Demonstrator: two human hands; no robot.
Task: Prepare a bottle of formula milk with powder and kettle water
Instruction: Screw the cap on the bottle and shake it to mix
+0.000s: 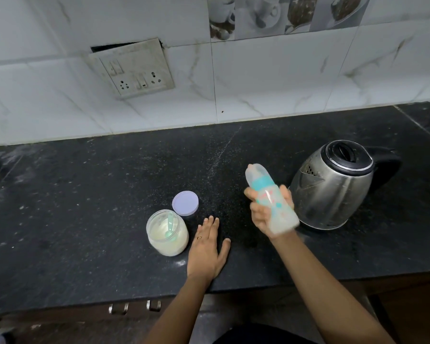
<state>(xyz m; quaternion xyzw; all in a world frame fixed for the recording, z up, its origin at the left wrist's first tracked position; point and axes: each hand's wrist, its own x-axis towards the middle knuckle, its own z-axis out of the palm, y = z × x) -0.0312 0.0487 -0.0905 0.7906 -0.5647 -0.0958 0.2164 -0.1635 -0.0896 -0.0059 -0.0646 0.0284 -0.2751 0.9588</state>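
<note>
Two hands show, and only the right hand (258, 216) holds anything: its fingers (255, 194) and thumb curl round the middle of the feeding bottle (271, 197), which is lifted clear of the counter (85, 194). The bottle's long axis is tilted, with the capped teat end pointing up and away past the fingertips and the base dropping back over the wrist. Fingers wrap its left side and the thumb its right. The bottle is a translucent plastic cylinder with a teal collar and printed marks, and pale milky contents; its base is blurred. Just beyond the thumb stands a rounded, brushed-steel kettle (333, 184) with a black lid. The left hand (206, 252) lies palm down, fingers straight, on the speckled black stone, gripping nothing. Beside its fingers is an open clear powder jar (166, 234) with a green scoop (170, 224) inside, and beyond the jar its round lilac lid (185, 203).
</note>
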